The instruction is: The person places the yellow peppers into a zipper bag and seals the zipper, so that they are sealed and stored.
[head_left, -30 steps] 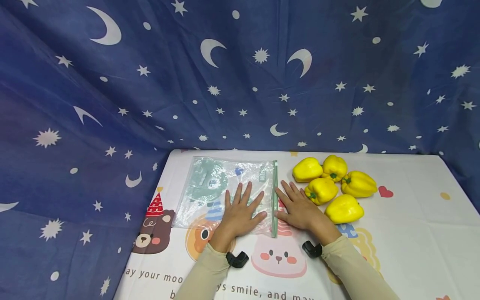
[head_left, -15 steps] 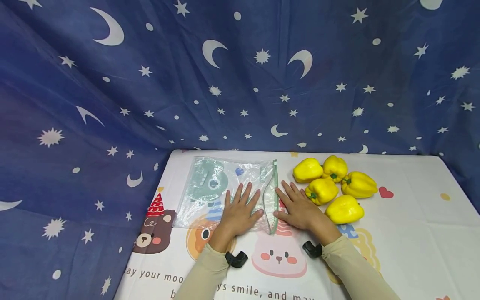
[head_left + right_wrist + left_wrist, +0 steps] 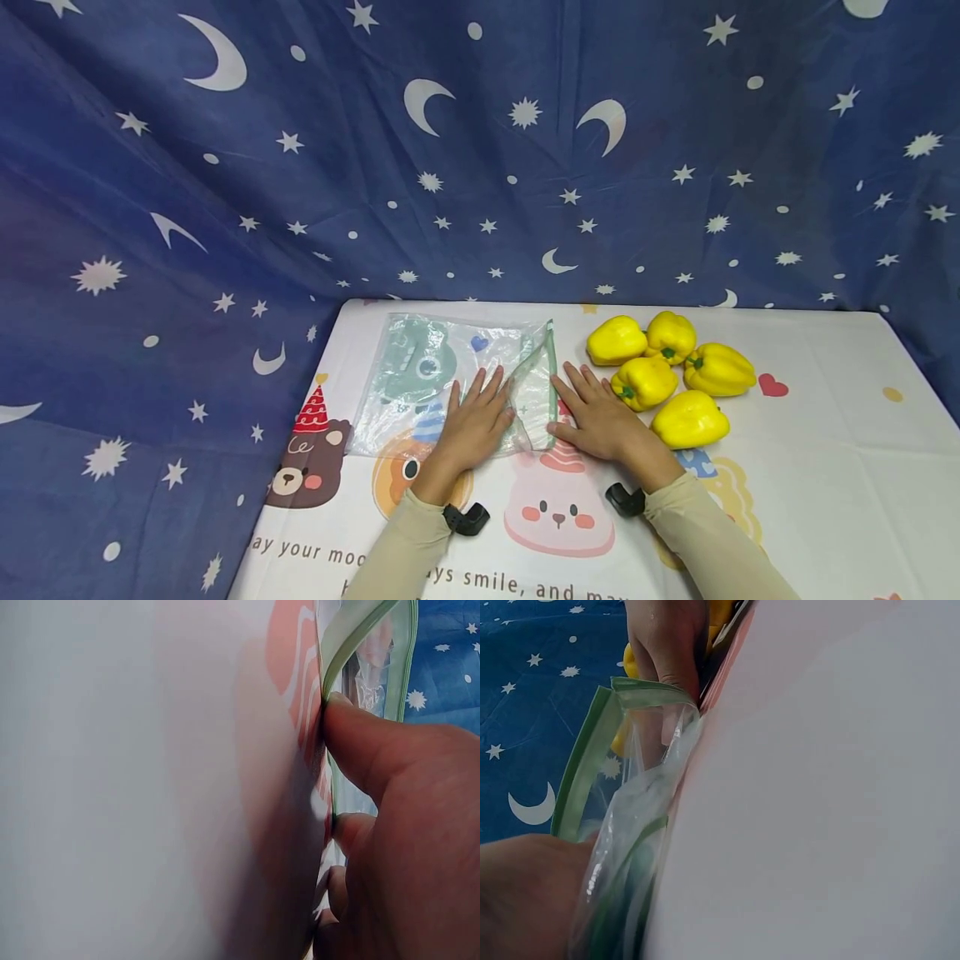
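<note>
A clear zip bag [image 3: 408,367] with green print and a green-edged mouth lies flat on the table in the head view. My left hand [image 3: 472,425] rests on the bag near its mouth with extended fingers. Beside its thumb and index finger, the upper layer is drawn back from the lower one, leaving the mouth gaping. My right hand [image 3: 600,417] lies spread at the bag's right edge. In the right wrist view its fingertips touch the green lower rim [image 3: 367,637]. Several yellow bell peppers [image 3: 643,382] sit just beyond the right hand.
A printed white tablecloth [image 3: 817,467] covers the table. Blue curtains [image 3: 480,150] with moons and stars hang behind it and on the left. The peppers are grouped at the back, right of the bag.
My left hand shifts slightly left, its thumb drawing nearer the fingers. The bag's upper layer peels leftward and the mouth opens wider. My right hand stays in place.
</note>
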The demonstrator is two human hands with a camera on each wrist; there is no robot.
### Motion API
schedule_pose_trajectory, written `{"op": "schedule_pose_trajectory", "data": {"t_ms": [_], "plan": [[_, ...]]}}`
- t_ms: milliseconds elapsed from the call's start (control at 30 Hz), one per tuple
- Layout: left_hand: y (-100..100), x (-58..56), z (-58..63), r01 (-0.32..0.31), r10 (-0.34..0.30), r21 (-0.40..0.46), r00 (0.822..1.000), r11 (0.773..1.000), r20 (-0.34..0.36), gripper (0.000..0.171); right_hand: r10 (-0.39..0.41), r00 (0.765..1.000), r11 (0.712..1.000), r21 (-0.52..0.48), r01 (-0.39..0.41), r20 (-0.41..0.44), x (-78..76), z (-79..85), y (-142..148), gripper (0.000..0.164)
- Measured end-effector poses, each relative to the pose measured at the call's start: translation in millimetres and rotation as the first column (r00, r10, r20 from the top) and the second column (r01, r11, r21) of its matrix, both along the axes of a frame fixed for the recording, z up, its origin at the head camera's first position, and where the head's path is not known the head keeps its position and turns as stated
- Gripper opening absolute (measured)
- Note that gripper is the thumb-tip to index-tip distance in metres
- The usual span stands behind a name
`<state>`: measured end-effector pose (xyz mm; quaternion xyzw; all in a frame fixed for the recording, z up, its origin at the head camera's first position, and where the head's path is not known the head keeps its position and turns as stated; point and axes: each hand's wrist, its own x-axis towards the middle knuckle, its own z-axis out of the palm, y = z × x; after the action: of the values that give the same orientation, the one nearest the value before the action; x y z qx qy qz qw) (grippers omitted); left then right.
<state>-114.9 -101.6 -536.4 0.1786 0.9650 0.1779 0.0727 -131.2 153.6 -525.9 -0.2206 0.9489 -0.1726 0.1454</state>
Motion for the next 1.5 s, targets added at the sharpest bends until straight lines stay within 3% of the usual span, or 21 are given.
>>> {"op": "schedule_pose_trajectory", "data": {"t_ms": [100, 467, 1000, 1300, 1500], "plan": [[-2, 1.0, -0.7, 0.003, -0.003, 0.021, 1.000, 1.000, 0.000, 0.057, 0.002, 1.000, 1.000, -0.005, -0.002, -0.008, -1.0, -5.0, 0, 0.085], [-6, 1.2, -3.1, 0.012, -0.011, 0.094, 1.000, 0.995, -0.009, 0.056, -0.012, 1.000, 1.000, -0.001, 0.012, -0.007, 1.9, 7.4, -2, 0.084], [-7, -0.1, -2.6, -0.007, 0.005, 0.201, 1.000, 0.980, 0.008, 0.057, -0.017, 0.999, 1.000, -0.002, 0.017, -0.043, 4.1, 7.3, -2, 0.082], [-7, 0.0, -0.3, -0.003, 0.001, 0.229, 1.000, 0.973, 0.009, 0.056, -0.008, 0.997, 1.000, -0.001, 0.008, -0.073, 4.4, 10.6, -2, 0.082], [-7, 0.3, 0.6, 0.005, -0.009, 0.228, 1.000, 0.974, 0.016, 0.055, -0.012, 0.998, 0.998, -0.057, 0.008, -0.069, 5.8, 14.5, -2, 0.080]]}}
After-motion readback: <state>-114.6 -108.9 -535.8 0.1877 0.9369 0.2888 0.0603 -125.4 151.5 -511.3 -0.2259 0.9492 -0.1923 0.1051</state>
